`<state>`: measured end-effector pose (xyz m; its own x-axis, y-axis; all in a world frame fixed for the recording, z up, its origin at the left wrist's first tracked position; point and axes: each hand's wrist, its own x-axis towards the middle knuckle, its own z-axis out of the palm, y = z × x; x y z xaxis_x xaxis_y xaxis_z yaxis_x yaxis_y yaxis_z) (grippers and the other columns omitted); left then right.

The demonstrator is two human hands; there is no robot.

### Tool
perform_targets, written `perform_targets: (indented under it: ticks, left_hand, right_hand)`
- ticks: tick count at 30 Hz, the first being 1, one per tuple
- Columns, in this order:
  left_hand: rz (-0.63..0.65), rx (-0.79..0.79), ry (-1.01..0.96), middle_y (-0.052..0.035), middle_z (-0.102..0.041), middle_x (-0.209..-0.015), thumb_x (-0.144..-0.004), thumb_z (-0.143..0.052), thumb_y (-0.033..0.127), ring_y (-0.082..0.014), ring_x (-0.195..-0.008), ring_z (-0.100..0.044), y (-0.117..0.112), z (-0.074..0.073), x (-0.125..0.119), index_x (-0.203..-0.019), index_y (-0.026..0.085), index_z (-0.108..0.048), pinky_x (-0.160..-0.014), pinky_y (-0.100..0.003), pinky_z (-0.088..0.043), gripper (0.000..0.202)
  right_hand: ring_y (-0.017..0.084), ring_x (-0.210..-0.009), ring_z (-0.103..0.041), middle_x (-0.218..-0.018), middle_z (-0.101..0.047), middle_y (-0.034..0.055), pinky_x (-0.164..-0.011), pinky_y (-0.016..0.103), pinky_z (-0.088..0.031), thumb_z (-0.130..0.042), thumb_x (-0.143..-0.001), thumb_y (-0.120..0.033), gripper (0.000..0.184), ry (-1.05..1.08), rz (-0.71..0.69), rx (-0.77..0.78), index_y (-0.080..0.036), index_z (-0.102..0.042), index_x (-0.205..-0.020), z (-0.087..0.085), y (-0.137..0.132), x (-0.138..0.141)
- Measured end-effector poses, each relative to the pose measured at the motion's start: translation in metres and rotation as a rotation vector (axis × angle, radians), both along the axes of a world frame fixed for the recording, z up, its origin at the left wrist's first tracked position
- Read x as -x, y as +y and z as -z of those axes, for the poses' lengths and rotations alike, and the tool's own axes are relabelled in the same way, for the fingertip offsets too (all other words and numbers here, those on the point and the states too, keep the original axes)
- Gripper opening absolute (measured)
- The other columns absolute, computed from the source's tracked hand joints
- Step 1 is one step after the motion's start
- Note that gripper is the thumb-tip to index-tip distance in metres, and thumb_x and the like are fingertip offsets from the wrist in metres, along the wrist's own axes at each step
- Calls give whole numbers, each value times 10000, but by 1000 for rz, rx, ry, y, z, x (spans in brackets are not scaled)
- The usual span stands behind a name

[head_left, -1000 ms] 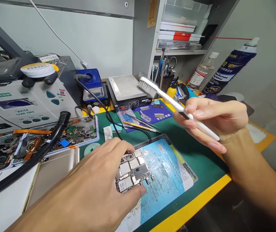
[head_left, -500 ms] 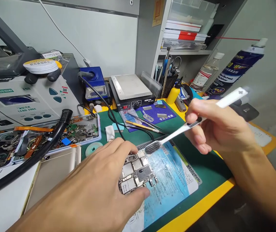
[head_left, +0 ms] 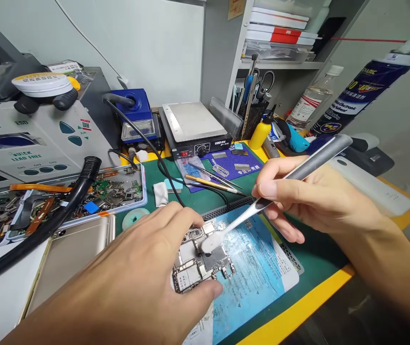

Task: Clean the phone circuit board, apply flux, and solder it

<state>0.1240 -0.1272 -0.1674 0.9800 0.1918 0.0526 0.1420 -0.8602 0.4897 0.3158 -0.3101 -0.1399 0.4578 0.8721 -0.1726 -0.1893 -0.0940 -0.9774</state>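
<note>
Toothbrush with a white head and neck and a dark grip (head_left: pixel 239 221), as I see it from afar through the head view: my right hand (head_left: pixel 309 199) pinches it firmly between thumb and fingers, the handle slanting up toward the right. Its head lies face down over a rectangular circuit board with silver metal shields and a dark square chip (head_left: pixel 188 277); the bristles are hidden, so I cannot tell how firmly they bear on it. My left hand (head_left: pixel 147 258) is closed about this board, fingers along the far edge and thumb beside the near one, covering its left portion. The board lies flat on a blue-and-white printed sheet (head_left: pixel 251 292), itself upon a green work mat (head_left: pixel 322 254) edged in yellow. Behind my left fingers stands a round turquoise ring (head_left: pixel 131 220), with a crumpled white wad (head_left: pixel 161 194) just beyond. Farther back, a slender gold-coloured tool with a pale tip (head_left: pixel 205 182) lies beside a purple printed mat (head_left: pixel 253 165) bearing thin metal blades; a silver-topped heating plate with a black base (head_left: pixel 194 122) stands behind them
</note>
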Motion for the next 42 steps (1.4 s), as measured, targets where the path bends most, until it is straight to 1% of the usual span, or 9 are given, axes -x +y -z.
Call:
perform_targets:
  ticks: [6, 12, 15, 19, 23, 28, 33, 37, 42]
  left_hand:
    - [-36, -5, 87, 20, -699, -1041, -753, -749, 463, -240, -845, -679, -1, 0, 0, -1093, 336, -616, -686, -345, -469, 386]
    - [-23, 13, 91, 33, -699, -1056, -757, -755, 481, -248, -860, -684, 0, 0, 3, -1107, 356, -601, -678, -345, -445, 402]
    - [-16, 4, 76, 32, -702, -1046, -751, -758, 495, -253, -845, -680, 1, 2, 4, -1104, 359, -595, -678, -351, -433, 412]
    - [-22, -5, 42, 27, -703, -1036, -749, -760, 493, -249, -826, -678, 1, 5, 4, -1108, 356, -593, -668, -346, -426, 419]
    - [-26, -24, 14, 28, -706, -1014, -769, -753, 495, -247, -827, -681, 0, 5, 5, -1096, 355, -599, -670, -340, -436, 388]
    - [-9, -52, -17, 42, -702, -942, -769, -749, 494, -225, -739, -668, 0, 5, 4, -1053, 350, -604, -602, -331, -397, 349]
    - [-5, -93, -35, 49, -709, -966, -776, -751, 486, -232, -782, -685, 0, 5, 4, -1047, 349, -605, -655, -351, -418, 336]
    - [8, -79, 1, 39, -713, -979, -785, -746, 483, -237, -805, -689, 1, 4, 5, -1043, 346, -607, -607, -330, -417, 324]
    - [-5, -82, 11, 41, -709, -987, -794, -739, 486, -235, -803, -689, 0, 5, 4, -1056, 350, -608, -615, -331, -436, 323]
  right_hand:
    - [155, -318, -616, -547, -711, 17, -274, 187, -470, -780, -886, -211, 282, 59, 73, 22, -183, -612, -662, 2, 7, 3]
    - [163, -392, -670, -557, -725, 14, -321, 179, -523, -863, -795, -154, 243, 42, 21, 24, -168, -649, -680, 1, 7, 5]
    - [166, -422, -687, -583, -736, 18, -341, 183, -537, -867, -805, -170, 228, 38, -19, 16, -166, -664, -699, 0, 4, 5]
    - [169, -411, -678, -538, -704, 17, -330, 186, -519, -871, -829, -241, 255, 0, 9, 9, -167, -670, -690, -1, 3, 4]
    - [181, -426, -688, -571, -725, 24, -336, 202, -521, -905, -791, -246, 263, -5, -10, 19, -185, -673, -685, -1, 4, 3]
    - [178, -407, -672, -546, -702, 3, -313, 211, -493, -906, -797, -283, 260, -62, 31, 8, -209, -686, -678, -1, 2, 3]
    - [192, -434, -693, -592, -737, 12, -325, 225, -507, -925, -770, -310, 259, -67, -4, 30, -228, -692, -689, -2, 0, 5]
    - [176, -409, -679, -555, -718, -2, -309, 202, -491, -921, -776, -286, 256, -111, 44, 3, -225, -694, -677, -3, -1, 6]
    - [181, -448, -709, -600, -748, 0, -337, 194, -527, -921, -778, -281, 240, -100, -5, 30, -223, -705, -691, -3, 0, 7]
